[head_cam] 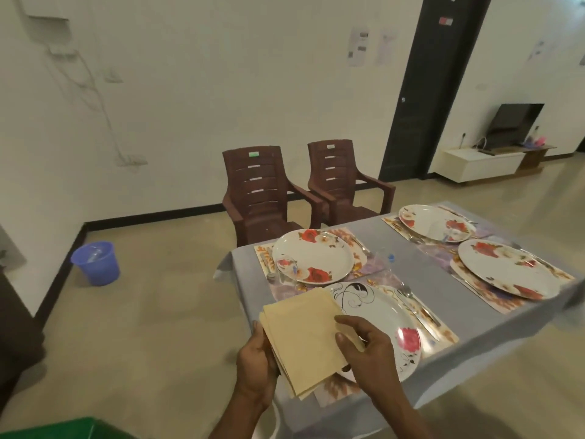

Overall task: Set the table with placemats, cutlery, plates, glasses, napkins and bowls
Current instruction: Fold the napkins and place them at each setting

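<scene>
Presently, a stack of pale yellow square paper napkins (302,340) is held in the air over the near left corner of the tabletop (421,274), which is covered with a grey cloth. The left hand (253,359) supports the stack from below and at its left edge, its grip clenched on the napkins. The right hand (368,346) lies on the stack's right side, thumb on the top sheet and fingers curled around the edge, likewise grasping the napkins. Directly beyond the stack, partly hidden by it, sits a white round plate with a black swirl and a pink rose (380,321) on a floral patterned placemat (443,335); metal cutlery (418,310) lies on that placemat just right of the plate. Three more white round plates with red flowers occupy further placemats: one at the far left (316,258), one at the far right (433,223), one at the near right (506,267). A clear drinking glass (286,267) stands at the far-left plate's near left edge; its exact contact is not discernible. Beyond the tabletop, two brown plastic armchairs (262,198) stand against the white wall, and a blue plastic bucket (96,263) stands on the floor to the left.
</scene>
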